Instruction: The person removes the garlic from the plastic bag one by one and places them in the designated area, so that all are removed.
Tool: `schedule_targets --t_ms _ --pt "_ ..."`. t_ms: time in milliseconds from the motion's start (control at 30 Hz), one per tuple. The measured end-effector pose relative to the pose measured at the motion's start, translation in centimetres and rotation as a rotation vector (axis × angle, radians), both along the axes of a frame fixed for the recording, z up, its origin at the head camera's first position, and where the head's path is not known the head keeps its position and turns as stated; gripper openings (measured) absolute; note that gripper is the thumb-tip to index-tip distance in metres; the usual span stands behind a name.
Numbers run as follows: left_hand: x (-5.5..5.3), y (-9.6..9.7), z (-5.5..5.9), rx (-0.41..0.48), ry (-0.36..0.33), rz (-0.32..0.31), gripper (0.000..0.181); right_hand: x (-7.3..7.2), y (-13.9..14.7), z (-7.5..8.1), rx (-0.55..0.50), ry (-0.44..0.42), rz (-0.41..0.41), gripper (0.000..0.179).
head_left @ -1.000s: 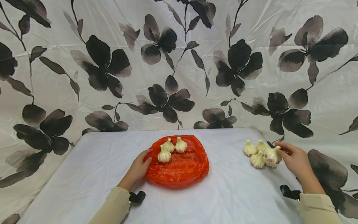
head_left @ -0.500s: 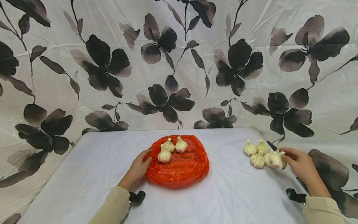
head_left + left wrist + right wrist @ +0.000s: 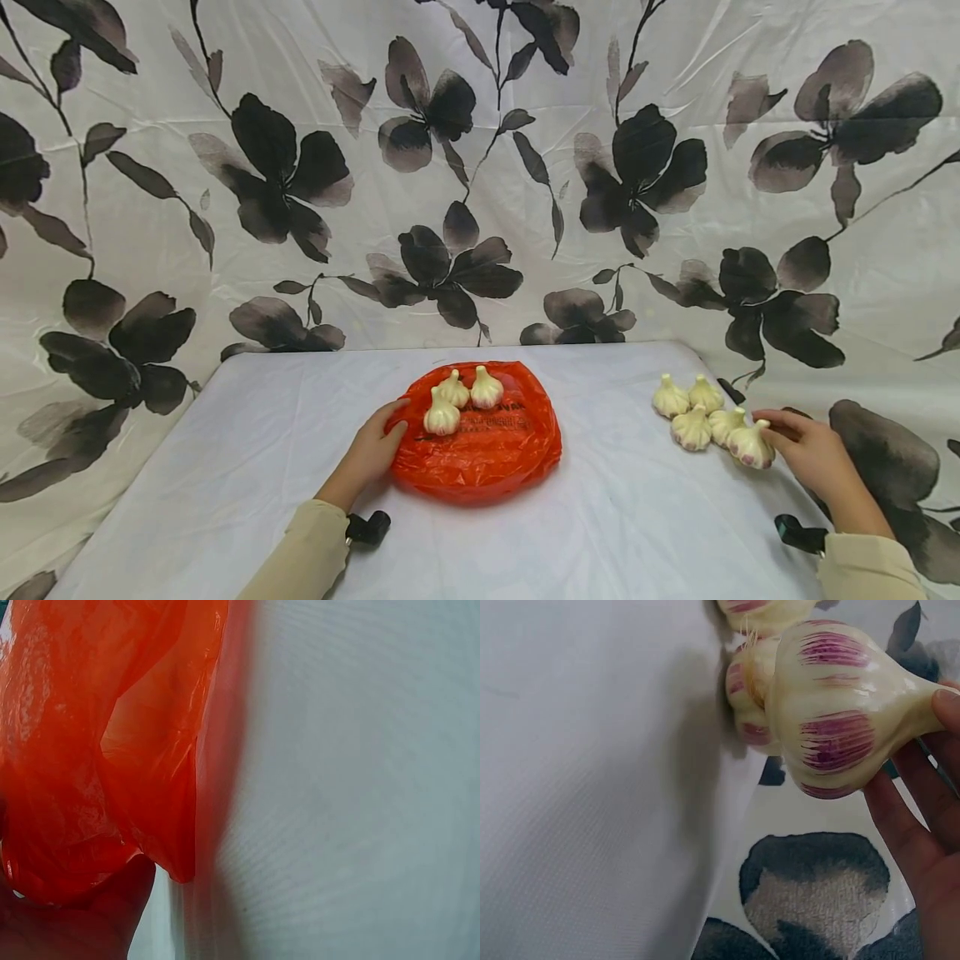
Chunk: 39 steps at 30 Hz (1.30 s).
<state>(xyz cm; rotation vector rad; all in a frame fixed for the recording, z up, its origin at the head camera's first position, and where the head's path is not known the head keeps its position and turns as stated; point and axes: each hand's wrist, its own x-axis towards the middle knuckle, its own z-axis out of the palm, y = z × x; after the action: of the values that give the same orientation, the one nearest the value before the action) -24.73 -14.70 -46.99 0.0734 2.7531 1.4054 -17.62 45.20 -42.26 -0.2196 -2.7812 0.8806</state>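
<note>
My right hand pinches a garlic bulb by its stem, near the table's right edge. Purple streaks mark its pale skin. Just left of it sits a group of several more garlic bulbs, and the held one overlaps the nearest of them in the right wrist view. My left hand holds the left edge of a red plastic bag, thumb on the near side and fingers on the far side. Lying on the bag's upper part are three garlic bulbs.
A white cloth covers the table, and bare cloth lies between the bag and the garlic group. Behind the table hangs a white curtain with dark flowers. A small black object lies at the table's right edge.
My right hand has moved right and toward me with the garlic bulb, uncovering the bulb behind it. The left hand and the red bag have stayed in place.
</note>
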Motion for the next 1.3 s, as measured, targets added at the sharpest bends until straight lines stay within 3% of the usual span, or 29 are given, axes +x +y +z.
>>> schedule_targets --t_ms 600,967,1300 --pt "-0.3 0.2 -0.5 0.001 -0.005 0.001 0.047 0.6 1.2 -1.1 0.031 -0.003 0.069 0.035" --pt "-0.1 -0.3 -0.7 -0.001 0.005 -0.007 0.047 0.2 1.1 -1.5 -0.03 -0.049 0.063 0.04" --pt "-0.2 -0.1 -0.4 -0.008 0.019 -0.012 0.047 0.3 1.7 -1.5 -0.05 -0.114 0.004 0.045"
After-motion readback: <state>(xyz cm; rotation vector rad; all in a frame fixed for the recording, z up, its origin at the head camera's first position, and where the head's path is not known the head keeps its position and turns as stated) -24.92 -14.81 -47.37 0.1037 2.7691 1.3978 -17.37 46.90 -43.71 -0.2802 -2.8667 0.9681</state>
